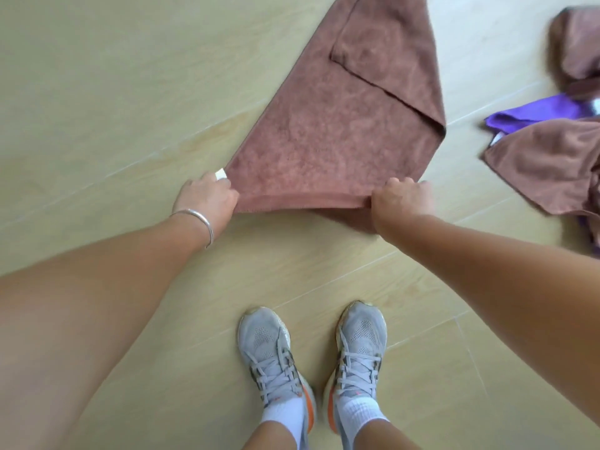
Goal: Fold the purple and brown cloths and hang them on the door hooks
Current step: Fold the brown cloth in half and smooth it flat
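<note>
A brown cloth (337, 125) lies spread on the wooden floor in front of me, with one far corner folded over onto it. My left hand (207, 198) pinches its near left corner, where a small white tag sticks out. My right hand (401, 203) grips the near right corner, so the near hem stretches between both hands. At the right edge lies a pile with a purple cloth (532, 116) partly under other brown cloths (548, 160). No door hooks are in view.
Light wooden floor (113, 92) extends to the left and far side. My two feet in grey trainers (269, 355) stand just behind the cloth's near hem. Another bunched brown cloth (578, 47) lies at the top right.
</note>
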Demonstrator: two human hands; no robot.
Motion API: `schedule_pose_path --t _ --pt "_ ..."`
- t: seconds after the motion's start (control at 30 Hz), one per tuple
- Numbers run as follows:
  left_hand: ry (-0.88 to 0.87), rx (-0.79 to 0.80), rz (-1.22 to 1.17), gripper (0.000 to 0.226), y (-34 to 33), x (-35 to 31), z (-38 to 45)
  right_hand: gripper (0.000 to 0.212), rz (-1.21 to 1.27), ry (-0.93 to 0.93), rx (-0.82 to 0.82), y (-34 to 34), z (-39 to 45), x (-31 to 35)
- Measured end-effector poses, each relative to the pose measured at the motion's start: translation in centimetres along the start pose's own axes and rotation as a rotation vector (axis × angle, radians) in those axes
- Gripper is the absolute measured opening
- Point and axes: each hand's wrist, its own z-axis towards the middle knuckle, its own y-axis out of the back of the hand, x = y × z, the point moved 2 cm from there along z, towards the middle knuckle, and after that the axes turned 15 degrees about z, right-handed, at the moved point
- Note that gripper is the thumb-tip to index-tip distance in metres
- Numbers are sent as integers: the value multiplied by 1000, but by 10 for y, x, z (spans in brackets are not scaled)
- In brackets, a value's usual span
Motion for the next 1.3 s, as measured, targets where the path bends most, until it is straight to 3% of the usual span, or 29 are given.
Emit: schedule_pose_path --t 0.2,0.37,0.6,0.8,1.0,1.23,1.3 --pt "30 61 -78 35 78 79 -74 30 28 40 -71 121 -53 -27" --pt "175 -106 -243 51 186 176 -107 30 34 35 -198 285 -80 -51" --pt "428 -315 -254 42 377 341 -164 36 81 -4 -520 532 -143 -71" --pt "571 -497 -233 49 492 423 -238 34 107 73 -728 662 -201 -87" --pt "523 -591 -333 43 488 401 -285 31 85 260 -754 654 -200 -106" --pt "534 -413 -617 59 392 250 -284 37 76 525 -542 511 -162 -130" --pt "514 -337 -650 54 360 199 -273 39 49 569 -455 459 -149 -138"
